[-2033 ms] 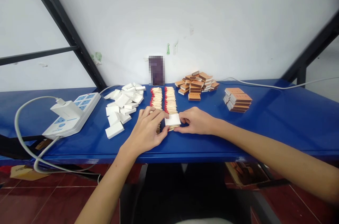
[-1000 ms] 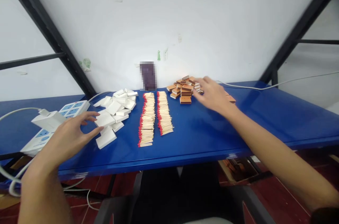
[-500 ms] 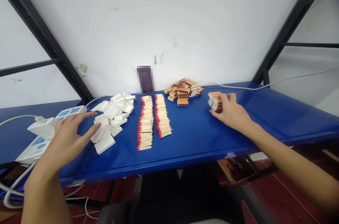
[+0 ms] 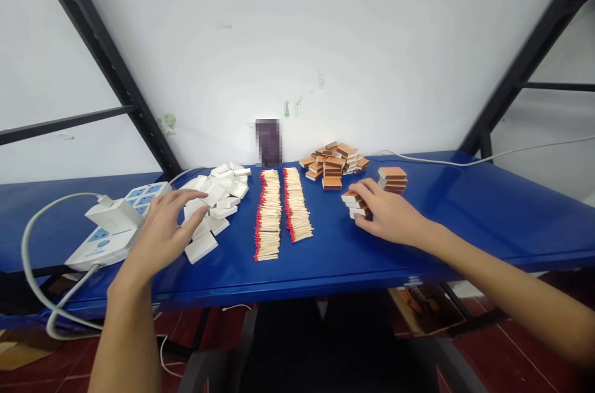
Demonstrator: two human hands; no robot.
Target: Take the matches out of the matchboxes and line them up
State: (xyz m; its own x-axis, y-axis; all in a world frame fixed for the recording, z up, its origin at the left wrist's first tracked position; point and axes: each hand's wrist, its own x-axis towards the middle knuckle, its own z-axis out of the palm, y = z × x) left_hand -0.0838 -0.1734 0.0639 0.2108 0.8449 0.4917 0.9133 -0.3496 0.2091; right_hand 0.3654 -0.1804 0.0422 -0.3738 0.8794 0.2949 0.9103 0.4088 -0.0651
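My right hand [image 4: 383, 210] grips a small stack of orange-topped matchboxes [image 4: 356, 204] by its right side, low over the blue table. Behind that hand stands another stack of matchboxes [image 4: 393, 179], apart from it. My left hand [image 4: 170, 222], fingers spread and holding nothing, hovers at the left edge of a heap of white matchbox trays [image 4: 222, 191]. Between my hands lie two long rows of red-tipped matches, the left row [image 4: 268, 213] and the right row [image 4: 297, 206]. A loose pile of matchboxes [image 4: 334, 160] sits near the wall.
On the left a white power strip [image 4: 109, 244] carries a plugged-in white adapter [image 4: 114, 213], with cables looping over the table edge. A blurred dark purple object [image 4: 268, 142] leans on the wall. Black rack posts [image 4: 483, 114] flank the blue table [image 4: 316, 269].
My right hand has moved left and nearer with a stack of matchboxes, leaving another stack standing behind. My left hand stays spread beside the white trays. The view has shifted slightly.
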